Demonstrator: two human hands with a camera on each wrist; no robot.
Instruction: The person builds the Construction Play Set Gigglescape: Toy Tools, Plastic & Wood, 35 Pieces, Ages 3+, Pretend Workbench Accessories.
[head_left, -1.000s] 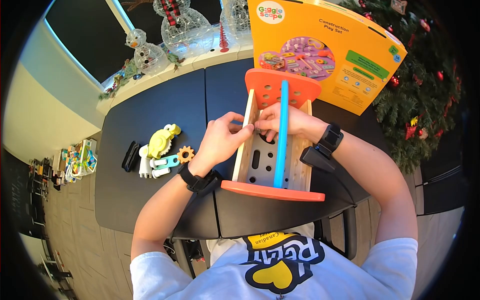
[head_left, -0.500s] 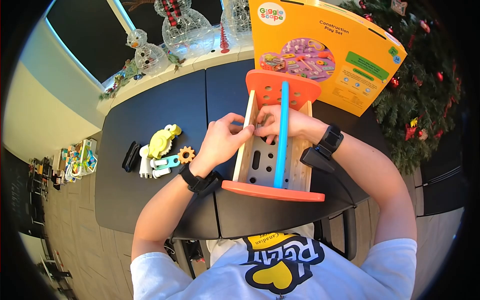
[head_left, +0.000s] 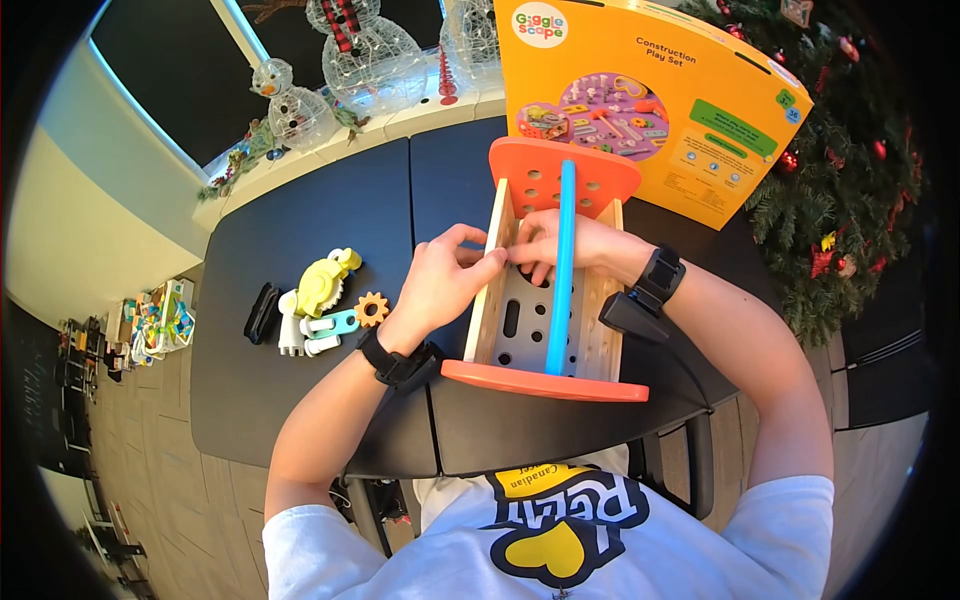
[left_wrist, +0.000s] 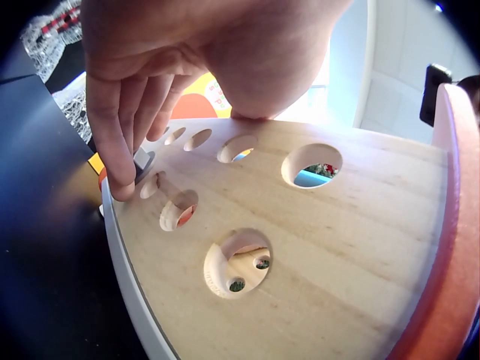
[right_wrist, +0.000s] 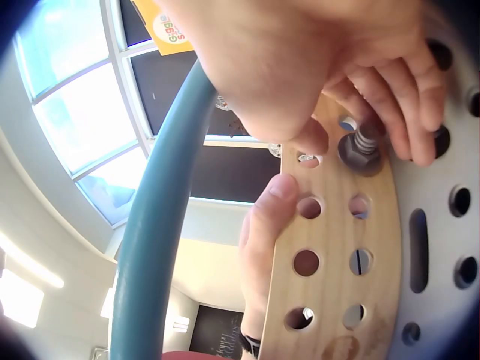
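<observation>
My left hand (head_left: 440, 278): back upward, thumb apart from fingers | my right hand (head_left: 580, 243): just beyond my left fingertips, fingers bent | my left forearm (head_left: 330, 405), my right forearm (head_left: 740, 325): behind their hands, slanting inward, elbows bent

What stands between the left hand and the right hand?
The wooden side panel stands between the left hand and right hand, as the head view shows.

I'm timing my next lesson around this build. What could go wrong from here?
The grey threaded fastener could slip and drop onto the grey base, perhaps catching in a hole. The right hand, reaching under the blue bar, might bump that bar and lose its aim. The black left wrist band sits near the orange gear, so a shift could knock it.
</observation>
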